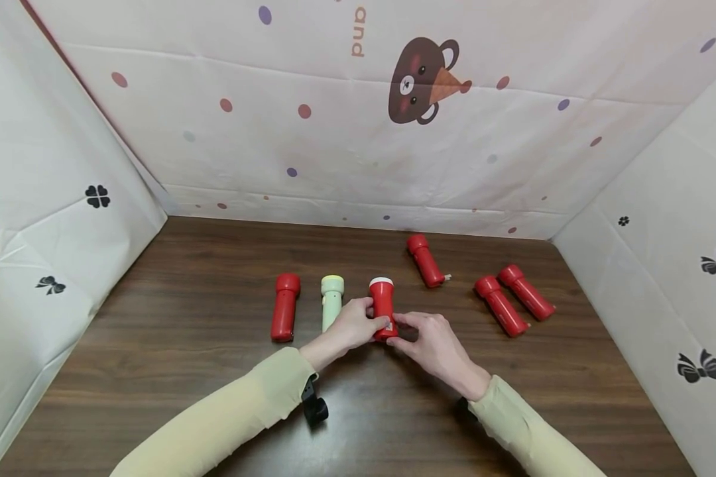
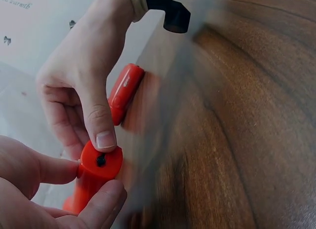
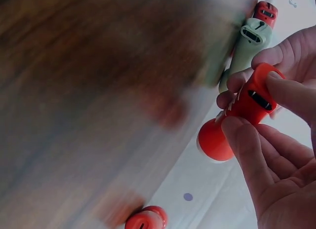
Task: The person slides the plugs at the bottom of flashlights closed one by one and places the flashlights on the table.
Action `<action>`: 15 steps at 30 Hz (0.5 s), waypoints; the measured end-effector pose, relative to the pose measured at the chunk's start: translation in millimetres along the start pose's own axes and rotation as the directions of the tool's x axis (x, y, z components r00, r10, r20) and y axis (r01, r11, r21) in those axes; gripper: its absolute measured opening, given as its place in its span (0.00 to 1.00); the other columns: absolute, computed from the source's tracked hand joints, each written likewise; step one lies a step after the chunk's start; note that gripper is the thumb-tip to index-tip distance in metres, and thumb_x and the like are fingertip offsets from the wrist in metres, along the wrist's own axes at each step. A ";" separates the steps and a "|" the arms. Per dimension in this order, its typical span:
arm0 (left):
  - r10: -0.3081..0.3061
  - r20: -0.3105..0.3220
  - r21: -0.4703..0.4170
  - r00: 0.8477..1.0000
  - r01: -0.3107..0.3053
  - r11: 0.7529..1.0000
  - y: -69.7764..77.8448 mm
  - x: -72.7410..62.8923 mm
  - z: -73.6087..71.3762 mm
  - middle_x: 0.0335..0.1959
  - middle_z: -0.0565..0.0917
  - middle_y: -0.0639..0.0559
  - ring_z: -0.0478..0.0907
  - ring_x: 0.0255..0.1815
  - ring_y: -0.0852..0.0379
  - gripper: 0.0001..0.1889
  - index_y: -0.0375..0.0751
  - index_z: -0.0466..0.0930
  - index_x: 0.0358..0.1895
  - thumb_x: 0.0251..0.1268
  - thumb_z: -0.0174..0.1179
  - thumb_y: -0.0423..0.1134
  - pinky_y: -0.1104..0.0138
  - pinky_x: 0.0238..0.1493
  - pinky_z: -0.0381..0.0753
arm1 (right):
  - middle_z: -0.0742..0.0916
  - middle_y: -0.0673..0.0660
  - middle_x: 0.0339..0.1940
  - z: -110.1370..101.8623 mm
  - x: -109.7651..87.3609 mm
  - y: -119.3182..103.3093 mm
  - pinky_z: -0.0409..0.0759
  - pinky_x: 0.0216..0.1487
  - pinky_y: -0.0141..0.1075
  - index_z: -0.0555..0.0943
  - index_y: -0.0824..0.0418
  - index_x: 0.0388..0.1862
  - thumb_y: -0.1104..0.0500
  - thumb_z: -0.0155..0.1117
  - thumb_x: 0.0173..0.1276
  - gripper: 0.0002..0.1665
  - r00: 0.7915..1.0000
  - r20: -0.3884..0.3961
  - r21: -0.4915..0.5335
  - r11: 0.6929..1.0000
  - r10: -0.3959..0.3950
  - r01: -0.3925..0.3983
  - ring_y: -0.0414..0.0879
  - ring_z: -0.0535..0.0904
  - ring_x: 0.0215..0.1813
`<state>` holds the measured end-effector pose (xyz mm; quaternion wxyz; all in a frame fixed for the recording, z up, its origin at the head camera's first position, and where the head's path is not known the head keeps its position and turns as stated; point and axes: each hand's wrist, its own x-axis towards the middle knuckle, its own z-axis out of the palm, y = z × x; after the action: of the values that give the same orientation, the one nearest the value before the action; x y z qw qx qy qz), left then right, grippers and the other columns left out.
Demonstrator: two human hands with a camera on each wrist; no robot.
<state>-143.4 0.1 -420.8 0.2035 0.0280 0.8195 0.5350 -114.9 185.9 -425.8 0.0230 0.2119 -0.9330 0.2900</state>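
Observation:
A red flashlight [image 1: 382,301] with a white rim is held between both hands, head end away from the body. My left hand [image 1: 353,324] grips it from the left, thumb near its tail end. From the other side my right hand [image 1: 432,344] pinches the body near the tail with thumb and fingers. In the right wrist view, a dark slot shows in the tail of the red flashlight [image 3: 242,106]. A pale green flashlight [image 1: 332,296] lies just left of it, partly hidden by the left hand.
Another red flashlight [image 1: 285,308] lies farther left. Behind and right lies a red flashlight [image 1: 426,261] with metal prongs sticking out. Two more, a red flashlight [image 1: 501,306] and a red flashlight [image 1: 526,291], lie side by side at right. Patterned sheets [image 1: 346,152] border the wooden table [image 1: 191,318].

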 end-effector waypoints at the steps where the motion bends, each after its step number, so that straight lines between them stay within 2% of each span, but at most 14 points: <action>1: 0.002 -0.002 0.009 1.000 -0.002 1.000 0.0 0.4 -0.3 0.51 0.88 0.38 0.82 0.39 0.55 0.22 0.29 0.77 0.65 0.73 0.65 0.37 0.70 0.37 0.84 | 0.94 0.56 0.49 0.2 0.7 0.2 0.91 0.54 0.45 0.89 0.61 0.56 0.62 0.83 0.59 0.25 1.000 0.001 -0.002 1.000 -0.002 0.002 0.49 0.93 0.50; 15: -0.019 -0.003 0.045 1.000 0.019 0.999 -1.8 5.5 -2.8 0.50 0.88 0.39 0.81 0.40 0.55 0.21 0.30 0.78 0.64 0.73 0.65 0.36 0.71 0.40 0.82 | 0.94 0.57 0.49 4.5 7.9 2.2 0.91 0.54 0.46 0.90 0.62 0.55 0.61 0.83 0.59 0.23 1.000 0.019 -0.055 0.998 -0.016 0.017 0.48 0.93 0.49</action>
<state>-149.2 -1.6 -423.1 0.2067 0.0241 0.8318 0.5146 -122.6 182.1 -429.5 0.0226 0.2214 -0.9391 0.2617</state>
